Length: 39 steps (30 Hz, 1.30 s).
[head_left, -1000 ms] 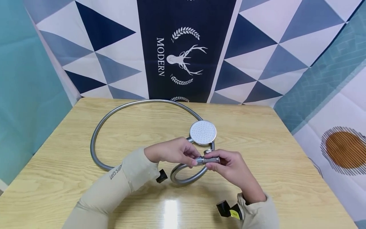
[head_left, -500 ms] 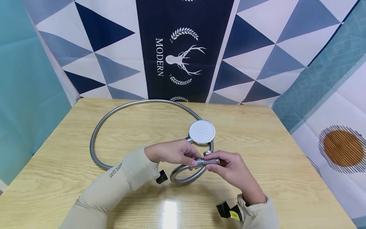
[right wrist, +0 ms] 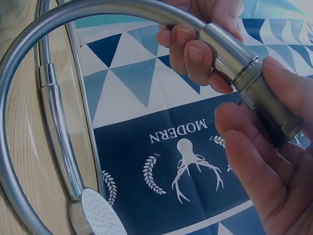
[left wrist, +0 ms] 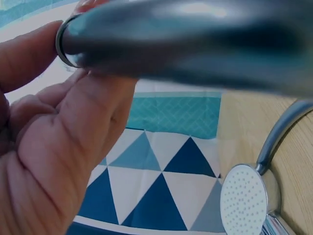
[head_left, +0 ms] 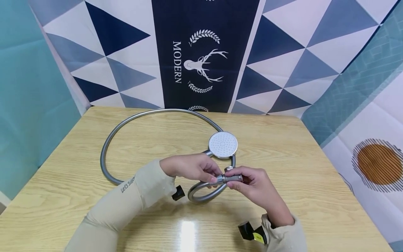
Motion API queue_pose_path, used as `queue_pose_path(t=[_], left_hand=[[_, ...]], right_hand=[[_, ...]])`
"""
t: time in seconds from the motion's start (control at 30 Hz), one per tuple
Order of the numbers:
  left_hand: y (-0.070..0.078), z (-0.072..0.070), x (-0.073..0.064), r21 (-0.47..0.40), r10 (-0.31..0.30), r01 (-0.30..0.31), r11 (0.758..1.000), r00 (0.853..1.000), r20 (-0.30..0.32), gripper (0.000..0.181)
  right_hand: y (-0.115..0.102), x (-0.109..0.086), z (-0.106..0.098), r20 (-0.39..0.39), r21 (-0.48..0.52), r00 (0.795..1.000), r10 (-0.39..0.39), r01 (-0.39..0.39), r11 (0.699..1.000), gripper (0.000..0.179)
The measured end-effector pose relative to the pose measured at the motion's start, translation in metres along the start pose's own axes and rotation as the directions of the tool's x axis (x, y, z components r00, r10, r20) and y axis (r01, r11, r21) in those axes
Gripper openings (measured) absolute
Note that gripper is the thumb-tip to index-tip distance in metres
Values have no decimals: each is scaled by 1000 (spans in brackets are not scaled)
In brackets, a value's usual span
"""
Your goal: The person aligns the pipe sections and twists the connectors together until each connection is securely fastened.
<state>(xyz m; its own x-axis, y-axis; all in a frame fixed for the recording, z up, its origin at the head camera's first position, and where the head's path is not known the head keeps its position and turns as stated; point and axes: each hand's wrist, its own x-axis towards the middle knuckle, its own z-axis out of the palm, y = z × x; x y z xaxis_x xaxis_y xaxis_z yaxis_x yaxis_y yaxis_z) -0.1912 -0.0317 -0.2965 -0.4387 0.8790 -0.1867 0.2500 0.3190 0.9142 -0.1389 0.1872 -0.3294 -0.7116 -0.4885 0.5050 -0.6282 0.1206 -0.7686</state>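
Observation:
My left hand [head_left: 196,168] pinches the silver hose connector [right wrist: 229,51] between thumb and fingers. With thumb and fingers my right hand [head_left: 252,179] grips a short cylindrical metal fitting [right wrist: 269,105], in line with the connector and meeting it at a ringed joint. A small silver round end [head_left: 228,168] shows just above the joint in the head view. From the connector the grey shower hose [head_left: 103,159] curls in a small loop, then sweeps in a wide arc over the table. Beyond my hands lies the shower head [head_left: 223,144], its white face up; its handle is partly hidden.
The wooden table [head_left: 270,140] ends at a patterned cloth backdrop [head_left: 126,63] at the far side. Teal cloth [head_left: 34,98] hangs at the left. Black blocks sit at my left wrist [head_left: 178,193] and right wrist [head_left: 246,231].
Both hands keep their hold on the connector and the fitting, with barely any movement. The whole head view shifts slightly; the shower head and hose stay in place.

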Motion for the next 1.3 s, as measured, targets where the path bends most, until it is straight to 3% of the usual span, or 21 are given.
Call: queue_pose_path(t=[0.17, 0.43, 0.67, 0.9, 1.03, 1.17, 1.3], left_hand=[[0, 1, 1, 7, -3, 3, 1000, 999, -39, 20], [-6, 0, 2, -25, 42, -42, 999, 999, 4, 24], [-6, 3, 7, -60, 25, -31, 998, 995, -94, 24], [-4, 2, 7, -101, 33, -34, 994, 999, -7, 24], [1, 2, 5, -56, 51, -54, 997, 998, -45, 21], [5, 2, 5, -44, 23, -28, 999, 996, -89, 22], [6, 0, 2, -55, -12, 8, 998, 998, -60, 21]], right_hand=[[-1, 1, 0, 0, -22, 1000, 0, 0, 1000, 18], [0, 0, -3, -11, 5, 999, 31, -31, 1000, 18], [2, -1, -3, -8, 29, 1000, 8, -8, 1000, 17], [0, 0, -4, -8, 43, 1000, 17, -16, 999, 17], [-1, 3, -4, 12, 71, 1000, -15, 14, 997, 16], [-3, 6, -5, 15, 61, 998, -55, 54, 997, 16], [-4, 8, -5, 19, 15, 997, -69, 69, 998, 16]])
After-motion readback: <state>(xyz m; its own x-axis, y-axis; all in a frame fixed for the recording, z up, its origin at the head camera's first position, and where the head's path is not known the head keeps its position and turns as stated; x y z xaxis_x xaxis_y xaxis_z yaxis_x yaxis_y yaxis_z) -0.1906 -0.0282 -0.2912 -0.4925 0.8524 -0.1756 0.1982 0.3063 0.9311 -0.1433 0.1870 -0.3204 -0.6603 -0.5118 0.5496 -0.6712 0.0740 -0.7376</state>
